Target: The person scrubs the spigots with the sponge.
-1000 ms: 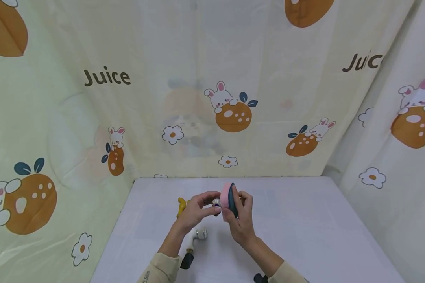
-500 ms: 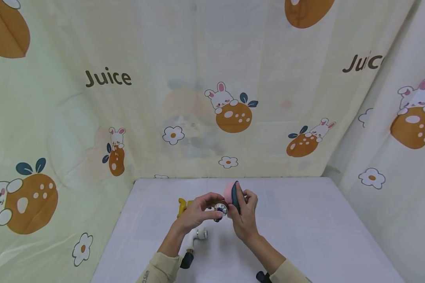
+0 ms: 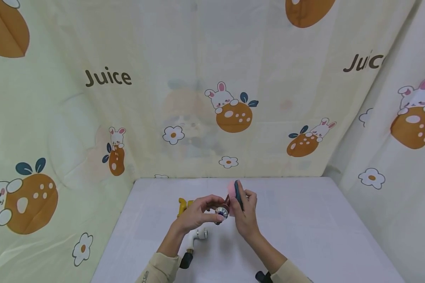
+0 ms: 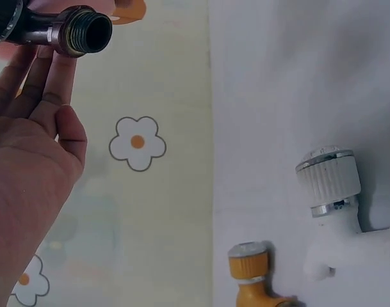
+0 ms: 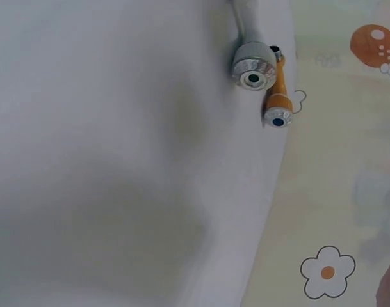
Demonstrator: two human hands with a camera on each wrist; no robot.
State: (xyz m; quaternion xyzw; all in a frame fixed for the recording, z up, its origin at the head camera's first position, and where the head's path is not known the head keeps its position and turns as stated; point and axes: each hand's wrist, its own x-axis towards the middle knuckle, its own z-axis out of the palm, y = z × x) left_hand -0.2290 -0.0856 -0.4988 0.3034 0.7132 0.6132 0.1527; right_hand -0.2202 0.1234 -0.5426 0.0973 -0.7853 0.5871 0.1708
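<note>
My left hand (image 3: 194,215) grips a dark reddish-brown valve (image 3: 221,212), its shiny silver knob facing me in the head view. In the left wrist view the valve's threaded open end (image 4: 89,32) points out past the fingers. My right hand (image 3: 247,220) holds a sponge (image 3: 231,190), pink on one side and dark teal on the other. Its pink face lies right against the valve's brown body, on the right of the knob. Both hands are over the middle of the table. Only a sliver of the right hand shows in the right wrist view.
A white valve (image 3: 200,234) with a black end lies on the white table (image 3: 304,236) below the left hand. A yellow valve (image 3: 182,206) lies behind that hand, partly hidden. Near the right sleeve is a black object (image 3: 263,276). A printed curtain (image 3: 145,110) hangs behind.
The valve has turned, so its silver knob now faces me, and it has shifted slightly right and down. The sponge has moved right and stands more upright, the right hand with it.
</note>
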